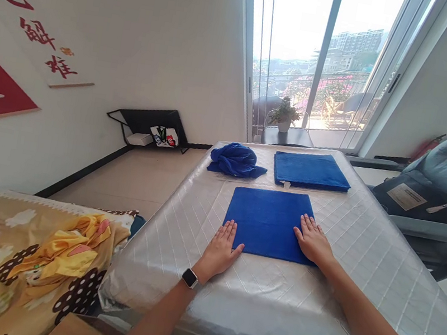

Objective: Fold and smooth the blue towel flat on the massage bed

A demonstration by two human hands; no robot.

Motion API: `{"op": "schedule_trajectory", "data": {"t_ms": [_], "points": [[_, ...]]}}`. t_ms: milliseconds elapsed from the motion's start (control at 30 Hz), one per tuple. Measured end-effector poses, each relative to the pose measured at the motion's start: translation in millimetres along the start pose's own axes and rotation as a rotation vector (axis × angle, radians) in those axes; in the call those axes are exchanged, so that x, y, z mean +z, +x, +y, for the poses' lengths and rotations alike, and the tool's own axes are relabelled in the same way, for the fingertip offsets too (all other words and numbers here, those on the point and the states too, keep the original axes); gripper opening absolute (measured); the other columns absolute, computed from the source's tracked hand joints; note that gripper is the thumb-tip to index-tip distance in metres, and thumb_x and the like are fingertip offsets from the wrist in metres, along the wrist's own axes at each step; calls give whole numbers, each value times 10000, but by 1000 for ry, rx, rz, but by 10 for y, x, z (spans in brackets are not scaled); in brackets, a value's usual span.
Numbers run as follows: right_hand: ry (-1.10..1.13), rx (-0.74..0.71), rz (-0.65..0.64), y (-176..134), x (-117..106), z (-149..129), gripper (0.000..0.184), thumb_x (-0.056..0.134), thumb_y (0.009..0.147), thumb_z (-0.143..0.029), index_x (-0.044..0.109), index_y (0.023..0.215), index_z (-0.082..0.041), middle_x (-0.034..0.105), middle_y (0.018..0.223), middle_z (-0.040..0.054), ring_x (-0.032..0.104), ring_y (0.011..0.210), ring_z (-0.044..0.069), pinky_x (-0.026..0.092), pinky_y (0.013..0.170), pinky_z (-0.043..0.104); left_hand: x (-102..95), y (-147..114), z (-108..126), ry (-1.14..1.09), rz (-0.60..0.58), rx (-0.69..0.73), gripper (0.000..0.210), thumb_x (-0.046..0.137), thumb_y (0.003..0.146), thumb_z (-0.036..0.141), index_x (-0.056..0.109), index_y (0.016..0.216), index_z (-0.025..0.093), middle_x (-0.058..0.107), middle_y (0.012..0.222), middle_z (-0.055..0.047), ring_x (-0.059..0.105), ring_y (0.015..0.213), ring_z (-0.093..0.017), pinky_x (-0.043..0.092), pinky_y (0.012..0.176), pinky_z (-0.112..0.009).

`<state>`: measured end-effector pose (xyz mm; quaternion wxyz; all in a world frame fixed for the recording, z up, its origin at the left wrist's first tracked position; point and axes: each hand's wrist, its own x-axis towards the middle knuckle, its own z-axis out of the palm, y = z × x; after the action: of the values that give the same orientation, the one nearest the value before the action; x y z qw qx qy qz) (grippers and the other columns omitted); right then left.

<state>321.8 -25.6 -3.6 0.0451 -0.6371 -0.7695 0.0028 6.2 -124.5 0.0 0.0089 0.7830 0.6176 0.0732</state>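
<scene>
A blue towel (268,220), folded into a flat rectangle, lies in front of me on a table with a silvery quilted cover (368,270). My left hand (222,251) rests flat on its near left corner, fingers stretched out. On the right edge of the same towel lies my right hand (313,239), also flat, with the thumb spread. Behind it, to the right, sits a neat stack of folded blue towels (312,169) with a small white tag at its front edge. A crumpled blue towel (235,160) is heaped at the far left of the table.
To the left is a bed with a patterned tan sheet (20,220) and a yellow garment (66,250). A chair (410,191) piled with a grey-blue puffy item stands at the right. Beyond the table are a potted plant (285,115) and a glass sliding door (294,43).
</scene>
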Motion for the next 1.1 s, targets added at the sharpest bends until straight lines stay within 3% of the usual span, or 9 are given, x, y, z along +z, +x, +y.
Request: {"op": "schedule_trajectory", "data": {"t_ms": [200,367,467,600,667,733,800,867,1100], "points": [[47,3,-8,-31,80,52,695,189,1020,-470,288,1582,-72,234,1649,126,200,1523,259,196,1232,459,-36,-12,-28,19,-54,8,752,198,1043,568,178,1590,53,162,1657,-161,112,1537,-248,190,1252,-432],[57,7,5,-44,89,38,679,205,1023,-467,304,1580,-90,244,1648,115,209,1521,253,195,1231,446,-129,93,64,30,-59,-24,802,137,1029,621,260,1567,40,265,1629,-174,211,1521,-258,242,1237,-426],[63,9,24,-49,103,33,671,214,1027,-467,310,1579,-97,258,1645,116,215,1520,255,194,1231,445,-139,391,418,7,-1,73,782,134,1035,608,305,1554,50,315,1612,-169,250,1512,-242,261,1231,-395],[44,-9,44,-80,102,48,651,247,1023,-426,298,1583,-97,266,1643,120,215,1519,263,202,1229,448,-31,984,1175,-56,34,319,733,154,1046,584,363,1533,78,355,1603,-137,276,1504,-214,247,1232,-363],[38,-26,45,-100,94,61,626,274,1011,-349,279,1593,-116,267,1645,108,208,1522,252,210,1228,432,52,1235,1489,-81,54,364,708,135,1054,556,362,1535,88,358,1605,-120,274,1505,-204,224,1238,-361],[39,-34,41,-111,82,70,623,281,999,-297,266,1598,-127,263,1646,101,205,1523,240,219,1226,419,127,1391,1647,-95,60,346,699,117,1057,539,361,1537,93,362,1604,-115,272,1505,-200,216,1239,-365],[42,-21,33,-109,68,68,617,258,1006,-307,285,1591,-115,263,1645,105,214,1520,241,224,1225,418,177,1446,1623,-93,51,294,715,107,1052,547,367,1534,89,359,1604,-121,268,1507,-206,213,1240,-373],[40,-6,22,-98,53,56,628,225,1021,-361,306,1580,-87,260,1644,116,220,1518,251,213,1228,425,194,1418,1450,-83,32,243,745,95,1041,572,362,1537,85,341,1612,-123,251,1513,-212,202,1245,-381],[39,18,-3,-79,43,34,676,184,1032,-447,295,1579,-65,230,1653,117,191,1525,253,187,1239,427,92,1028,491,-27,-24,19,862,50,993,670,294,1569,77,258,1642,-126,181,1533,-236,154,1259,-408]]}}
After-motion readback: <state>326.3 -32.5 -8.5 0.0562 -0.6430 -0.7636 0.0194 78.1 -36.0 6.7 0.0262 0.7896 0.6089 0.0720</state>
